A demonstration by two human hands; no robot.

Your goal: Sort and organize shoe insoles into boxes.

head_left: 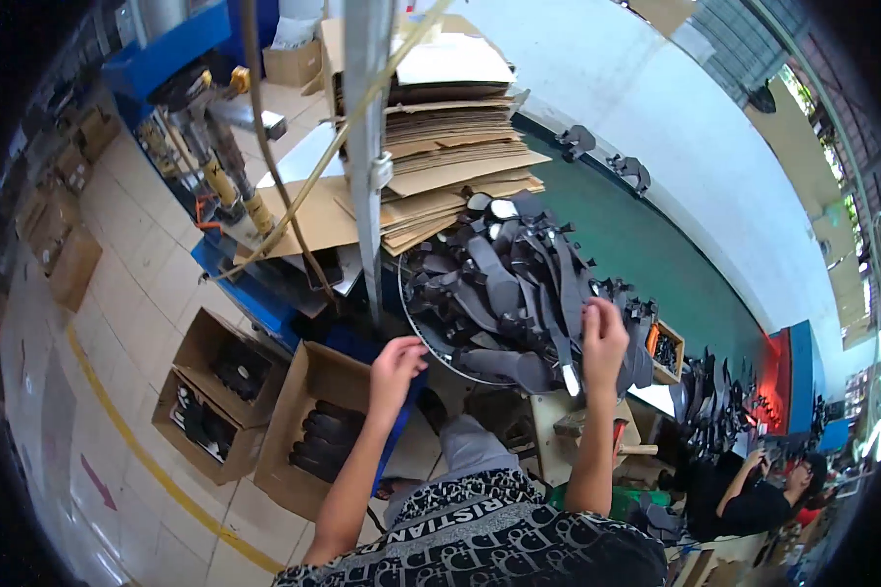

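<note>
A heap of dark grey shoe soles (499,284), some with strap-like tabs and a few with white ends, fills a large round tray (418,328) in front of me. At the tray's near left rim is my left hand (396,370), fingers loosely bent and apart, nothing seen in them. My right hand (605,338) is raised at the right side of the heap, beside a long sole with a white end (570,380). Its fingers are curved but look apart, with nothing visible between them; whether they touch a sole is unclear.
Cardboard sheets (450,147) are stacked behind the tray, near a metal post (367,147). Open cartons with dark soles (308,377) stand at lower left. A hammer (636,449) lies right of me. More soles line the green conveyor (646,245); a person (744,504) works at right.
</note>
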